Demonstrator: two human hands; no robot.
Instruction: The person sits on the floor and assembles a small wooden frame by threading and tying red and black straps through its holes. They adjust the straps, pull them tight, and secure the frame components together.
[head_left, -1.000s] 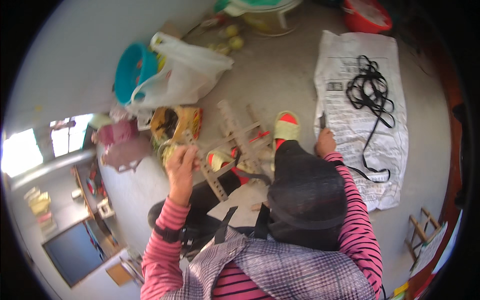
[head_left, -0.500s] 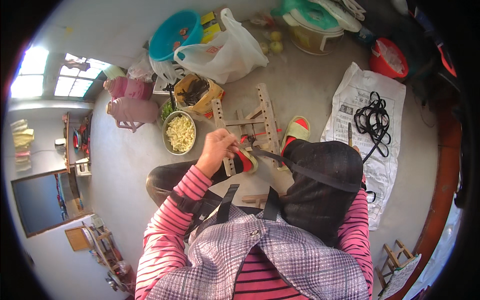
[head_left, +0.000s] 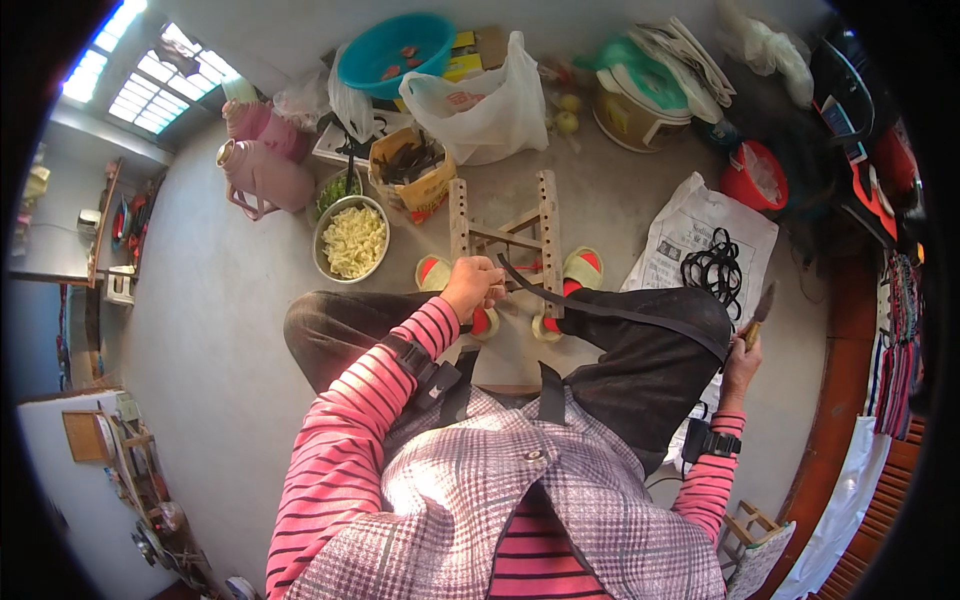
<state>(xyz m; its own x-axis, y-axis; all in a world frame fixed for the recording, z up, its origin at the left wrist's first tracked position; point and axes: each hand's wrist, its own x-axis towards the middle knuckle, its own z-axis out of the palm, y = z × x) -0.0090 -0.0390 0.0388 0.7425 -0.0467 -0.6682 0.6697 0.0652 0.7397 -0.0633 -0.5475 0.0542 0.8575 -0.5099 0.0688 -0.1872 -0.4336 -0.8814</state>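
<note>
My left hand [head_left: 474, 288] is over the gap between my knees, fingers closed in a pinch at the loose end of a black strap [head_left: 625, 314]. The strap's tip sticks up beside the fingertips; the pinch itself is partly hidden. From there the strap runs across my right thigh to the outer side of the knee. Beyond that knee, my right hand [head_left: 741, 368] is closed round the yellowish handle of a knife [head_left: 764, 306], its dark blade pointing up and away. In front of my left hand, a wooden frame [head_left: 547, 225] with holes along its two bars stands between my slippered feet.
A metal bowl of pale cut pieces [head_left: 378, 274] sits left, beside a carton of dark strips [head_left: 435, 193]. A white sack [head_left: 655, 262] carries a tangled black strap [head_left: 712, 268]. Farther back are a blue basin [head_left: 350, 68], a plastic bag [head_left: 500, 125] and a red bucket [head_left: 733, 190].
My right hand has come into view outside the right knee, carrying the knife outward. My left hand is a little farther right, and the view has shifted.
</note>
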